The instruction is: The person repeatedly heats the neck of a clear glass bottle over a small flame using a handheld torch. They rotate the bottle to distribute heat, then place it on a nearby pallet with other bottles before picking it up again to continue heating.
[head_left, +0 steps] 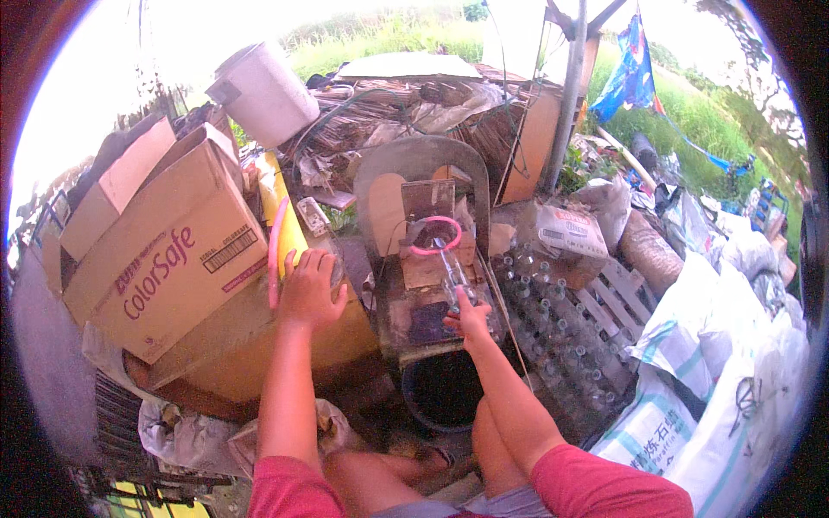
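My right hand [469,318] is wrapped round the lower end of a clear glass bottle [454,274], whose neck points away from me. That neck reaches into a pink ring [462,233] over the seat of a worn plastic chair [367,186]. Forward on the left, my left hand [311,285] has its fingers apart, with the thumb out to the side. It is beside a curved pink band [275,255] and a yellow object [292,220]. Something clear, perhaps glass, shows by its fingertips; whether they touch it is hidden.
A large cardboard box [173,250] stands left, with a white bucket [268,99] behind it. Several glass bottles [553,315] stand on the ground right of the chair. White sacks [734,371] crowd the right side. Stacked flattened cardboard [380,121] and a metal post [570,95] lie beyond.
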`<state>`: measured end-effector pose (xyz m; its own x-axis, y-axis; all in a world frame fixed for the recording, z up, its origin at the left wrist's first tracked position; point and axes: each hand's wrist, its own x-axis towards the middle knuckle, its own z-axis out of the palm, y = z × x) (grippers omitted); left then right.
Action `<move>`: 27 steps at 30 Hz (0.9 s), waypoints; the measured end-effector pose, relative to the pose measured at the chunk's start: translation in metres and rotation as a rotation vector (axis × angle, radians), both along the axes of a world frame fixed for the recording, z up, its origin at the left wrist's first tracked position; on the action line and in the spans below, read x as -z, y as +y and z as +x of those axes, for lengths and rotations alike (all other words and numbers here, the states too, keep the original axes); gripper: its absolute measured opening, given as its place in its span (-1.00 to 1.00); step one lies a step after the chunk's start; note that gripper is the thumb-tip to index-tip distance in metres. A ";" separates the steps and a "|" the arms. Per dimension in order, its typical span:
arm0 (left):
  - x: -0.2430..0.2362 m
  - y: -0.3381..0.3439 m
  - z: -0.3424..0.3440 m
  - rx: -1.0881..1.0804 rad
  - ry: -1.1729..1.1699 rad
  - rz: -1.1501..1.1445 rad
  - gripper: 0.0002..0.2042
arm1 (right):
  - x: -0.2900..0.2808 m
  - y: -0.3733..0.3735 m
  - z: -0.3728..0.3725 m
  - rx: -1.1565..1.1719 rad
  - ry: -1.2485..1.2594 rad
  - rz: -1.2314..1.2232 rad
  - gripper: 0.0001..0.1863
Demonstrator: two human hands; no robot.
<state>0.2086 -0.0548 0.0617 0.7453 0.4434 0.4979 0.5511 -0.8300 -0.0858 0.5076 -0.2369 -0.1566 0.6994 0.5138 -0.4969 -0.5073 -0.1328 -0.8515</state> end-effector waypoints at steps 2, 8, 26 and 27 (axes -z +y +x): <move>0.001 0.001 0.000 -0.007 0.016 0.002 -0.42 | 0.003 0.003 -0.002 0.022 -0.082 0.033 0.21; 0.003 0.005 0.002 -0.027 0.045 0.018 -0.42 | 0.010 -0.003 0.005 -0.135 0.185 0.234 0.22; 0.002 0.006 0.002 -0.045 0.065 0.011 -0.38 | 0.005 0.001 -0.002 0.005 0.009 0.093 0.20; 0.001 0.005 0.002 -0.055 0.076 0.002 -0.36 | 0.001 -0.004 -0.001 -0.005 0.056 0.089 0.20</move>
<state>0.2104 -0.0495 0.0603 0.7557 0.4835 0.4418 0.5873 -0.7988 -0.1304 0.5062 -0.2409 -0.1573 0.6695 0.5607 -0.4872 -0.5537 -0.0605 -0.8305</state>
